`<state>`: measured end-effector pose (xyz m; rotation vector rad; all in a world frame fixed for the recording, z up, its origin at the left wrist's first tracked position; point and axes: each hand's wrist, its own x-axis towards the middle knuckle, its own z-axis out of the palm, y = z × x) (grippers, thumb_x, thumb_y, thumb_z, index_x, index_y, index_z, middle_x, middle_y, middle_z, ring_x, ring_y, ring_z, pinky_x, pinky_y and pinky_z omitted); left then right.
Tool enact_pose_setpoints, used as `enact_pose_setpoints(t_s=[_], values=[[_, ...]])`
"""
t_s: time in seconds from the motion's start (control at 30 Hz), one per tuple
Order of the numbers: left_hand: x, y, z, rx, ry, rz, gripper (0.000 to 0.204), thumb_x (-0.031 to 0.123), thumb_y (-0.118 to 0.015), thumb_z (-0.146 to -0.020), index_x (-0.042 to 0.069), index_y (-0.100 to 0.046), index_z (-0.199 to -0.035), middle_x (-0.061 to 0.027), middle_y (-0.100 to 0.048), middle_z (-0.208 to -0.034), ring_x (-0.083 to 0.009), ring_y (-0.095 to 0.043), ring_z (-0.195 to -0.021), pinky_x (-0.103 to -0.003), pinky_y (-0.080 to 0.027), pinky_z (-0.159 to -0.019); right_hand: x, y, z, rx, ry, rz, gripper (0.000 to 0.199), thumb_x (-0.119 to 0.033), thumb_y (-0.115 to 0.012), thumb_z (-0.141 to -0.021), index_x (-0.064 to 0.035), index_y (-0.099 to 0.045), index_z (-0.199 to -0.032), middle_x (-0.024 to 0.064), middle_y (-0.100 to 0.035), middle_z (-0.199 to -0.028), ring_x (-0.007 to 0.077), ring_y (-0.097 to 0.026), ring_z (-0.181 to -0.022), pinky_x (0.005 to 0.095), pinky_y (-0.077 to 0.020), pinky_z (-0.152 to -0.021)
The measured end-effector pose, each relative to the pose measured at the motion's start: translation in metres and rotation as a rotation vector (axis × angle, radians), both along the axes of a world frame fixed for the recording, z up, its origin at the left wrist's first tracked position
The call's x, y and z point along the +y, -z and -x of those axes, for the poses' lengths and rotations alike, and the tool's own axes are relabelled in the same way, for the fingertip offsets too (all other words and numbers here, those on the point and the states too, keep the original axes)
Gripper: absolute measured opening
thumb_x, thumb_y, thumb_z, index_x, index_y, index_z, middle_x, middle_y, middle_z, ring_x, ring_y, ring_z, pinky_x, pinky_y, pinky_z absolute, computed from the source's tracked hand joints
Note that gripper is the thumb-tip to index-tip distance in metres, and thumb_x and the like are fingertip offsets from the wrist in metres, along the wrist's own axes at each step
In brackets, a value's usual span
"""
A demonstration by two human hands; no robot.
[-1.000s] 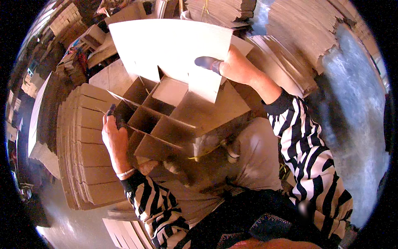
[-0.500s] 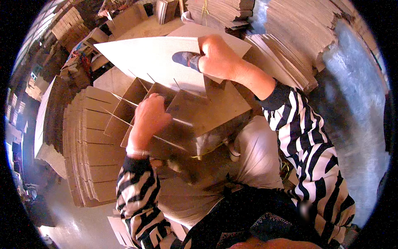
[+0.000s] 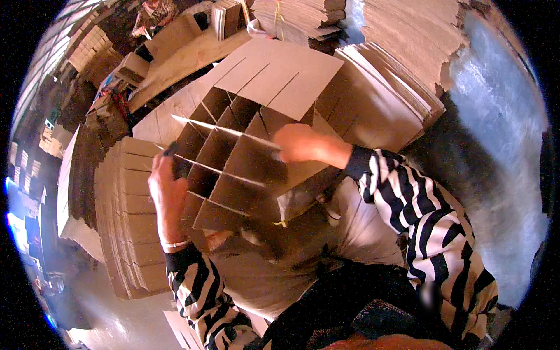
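A grid of interlocked cardboard dividers stands before me, with square cells between the crossing strips. My right hand is closed on the right end of a cardboard divider strip whose pale top edge runs across the far side of the grid. At the grid's left side, my left hand has its fingers bent around the end of another strip; a dark covering shows on a fingertip. A slotted cardboard sheet lies just beyond the grid. Part of the grid's near right side is in shadow.
Stacked slotted cardboard sheets stand on the left. More flat cardboard is piled at the right, with a tall stack behind it. A wooden table stands farther back, and another person is at the far left.
My right hand has come down and nearer with the cardboard sheet, which now stands edge-up across the grid. My left hand has moved left to the grid's outer side.
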<state>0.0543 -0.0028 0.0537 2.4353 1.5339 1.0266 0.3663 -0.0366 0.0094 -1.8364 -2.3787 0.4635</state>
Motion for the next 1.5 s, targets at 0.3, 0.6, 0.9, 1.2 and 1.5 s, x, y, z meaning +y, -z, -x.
enact_pose_setpoints(t_s=[0.3, 0.6, 0.9, 1.2, 1.5], values=[[0.010, 0.041, 0.056, 0.200, -0.347, -0.010, 0.033, 0.002, -0.053, -0.069, -0.001, -0.058, -0.101, -0.0174, -0.056, -0.129, -0.0407, -0.059, -0.105, -0.048, -0.048, -0.087, -0.003, 0.010, -0.168, 1.069, 0.732, 0.155, 0.049, -0.048, -0.046, -0.095, -0.0016, -0.064, -0.098, 0.0108, -0.068, -0.080, 0.0132, -0.065, -0.061, 0.0216, -0.0458, -0.047], [0.034, 0.040, 0.049, 0.193, -0.283, 0.215, 0.038, 0.006, -0.053, -0.074, 0.004, -0.058, -0.112, -0.0218, -0.064, -0.106, -0.0426, -0.060, -0.098, -0.048, -0.048, -0.082, 0.104, 0.030, -0.150, 1.732, 0.579, 0.011, 0.037, -0.036, -0.054, -0.094, -0.0071, -0.056, -0.116, 0.0107, -0.066, -0.082, 0.0187, -0.060, -0.053, 0.0257, -0.0442, -0.041], [0.027, 0.059, 0.065, 0.171, -0.298, 0.111, 0.030, 0.001, -0.049, -0.074, 0.002, -0.058, -0.103, -0.0224, -0.063, -0.096, -0.0440, -0.059, -0.091, -0.048, -0.047, -0.078, 0.085, 0.022, -0.066, 1.475, 0.376, -0.143, 0.033, -0.030, -0.063, -0.089, -0.0050, -0.066, -0.109, 0.0058, -0.063, -0.083, 0.0146, -0.057, -0.065, 0.0286, -0.0477, -0.051], [0.027, 0.057, 0.060, 0.204, -0.366, 0.131, 0.029, 0.001, -0.047, -0.074, 0.002, -0.058, -0.101, -0.0233, -0.062, -0.094, -0.0445, -0.059, -0.089, -0.048, -0.046, -0.077, 0.069, -0.011, -0.129, 0.828, 0.033, -0.395, 0.036, -0.033, -0.065, -0.091, -0.0038, -0.066, -0.113, 0.0094, -0.072, -0.096, 0.0168, -0.066, -0.085, 0.0334, -0.0512, -0.076], [0.006, 0.025, 0.037, 0.432, -0.488, 0.188, 0.035, 0.003, -0.052, -0.073, 0.005, -0.062, -0.107, -0.0172, -0.060, -0.118, -0.0378, -0.058, -0.102, -0.051, -0.044, -0.085, 0.041, -0.070, -0.106, 0.860, 0.081, -0.225, 0.019, -0.011, -0.055, -0.091, -0.0043, -0.071, -0.097, 0.0024, -0.068, -0.077, 0.0099, -0.064, -0.058, 0.0260, -0.0511, -0.056]])
